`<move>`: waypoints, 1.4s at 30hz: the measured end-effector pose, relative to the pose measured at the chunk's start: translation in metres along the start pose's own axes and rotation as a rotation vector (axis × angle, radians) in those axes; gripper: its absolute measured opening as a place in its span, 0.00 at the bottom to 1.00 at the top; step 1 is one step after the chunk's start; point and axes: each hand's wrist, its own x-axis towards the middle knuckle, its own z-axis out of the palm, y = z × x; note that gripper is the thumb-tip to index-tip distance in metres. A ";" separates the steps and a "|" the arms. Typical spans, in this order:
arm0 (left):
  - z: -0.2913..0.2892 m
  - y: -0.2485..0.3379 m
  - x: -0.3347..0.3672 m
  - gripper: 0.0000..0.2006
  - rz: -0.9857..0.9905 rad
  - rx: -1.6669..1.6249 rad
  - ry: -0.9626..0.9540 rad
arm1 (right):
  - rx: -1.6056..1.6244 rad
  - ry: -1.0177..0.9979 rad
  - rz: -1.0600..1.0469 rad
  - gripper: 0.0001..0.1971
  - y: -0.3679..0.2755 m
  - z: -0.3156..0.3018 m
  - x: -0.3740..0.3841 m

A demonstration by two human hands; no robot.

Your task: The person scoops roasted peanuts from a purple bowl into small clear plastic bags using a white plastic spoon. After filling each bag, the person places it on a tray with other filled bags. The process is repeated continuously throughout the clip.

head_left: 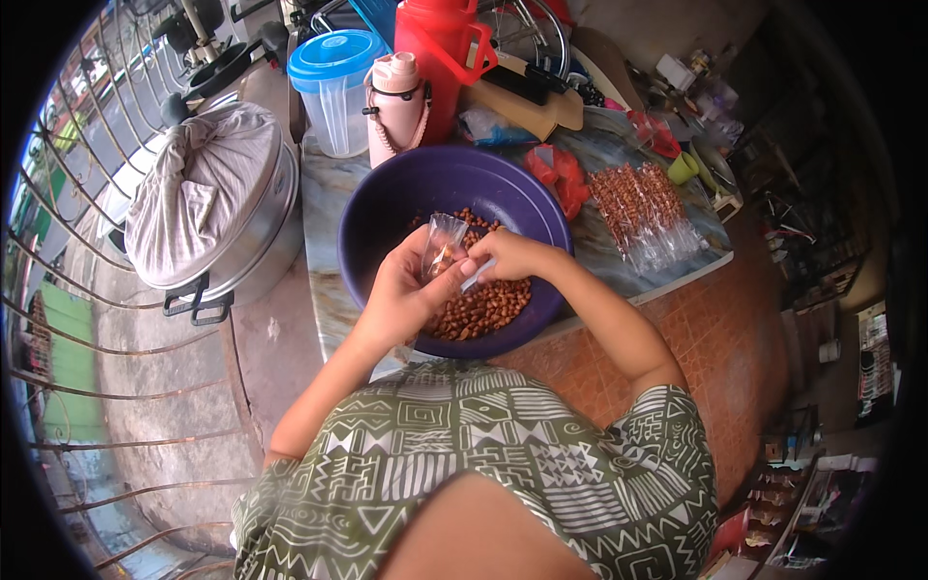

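Observation:
A deep purple basin stands on the table before me, with brown peanuts heaped on its near side. Above them my left hand grips a small clear plastic bag, fingers behind it and thumb in front. A few brown pieces show low in the bag. My right hand meets the left at the bag, its fingers closed around a pale, thin piece. Whether that piece is a spoon or part of the bag I cannot tell.
Filled narrow packets lie in a row at right, by red plastic bags. Behind the basin stand a pink bottle, a red jug and a blue-lidded container. A cloth-covered metal pot is at left.

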 end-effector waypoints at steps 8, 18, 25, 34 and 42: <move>-0.004 -0.008 0.002 0.10 -0.100 0.044 0.055 | 0.170 -0.076 -0.039 0.10 -0.022 -0.046 -0.021; 0.001 0.000 0.004 0.12 -0.222 0.105 -0.015 | 0.009 0.165 -0.109 0.10 -0.107 -0.159 -0.079; 0.006 0.006 0.004 0.13 -0.200 0.093 -0.042 | -0.137 0.088 -0.087 0.10 -0.129 -0.158 -0.069; 0.004 -0.009 0.005 0.15 -0.085 0.245 -0.035 | -0.349 0.086 -0.015 0.08 -0.167 -0.155 -0.068; 0.001 -0.020 0.008 0.18 -0.056 0.333 -0.053 | -0.450 0.114 -0.112 0.09 -0.169 -0.151 -0.067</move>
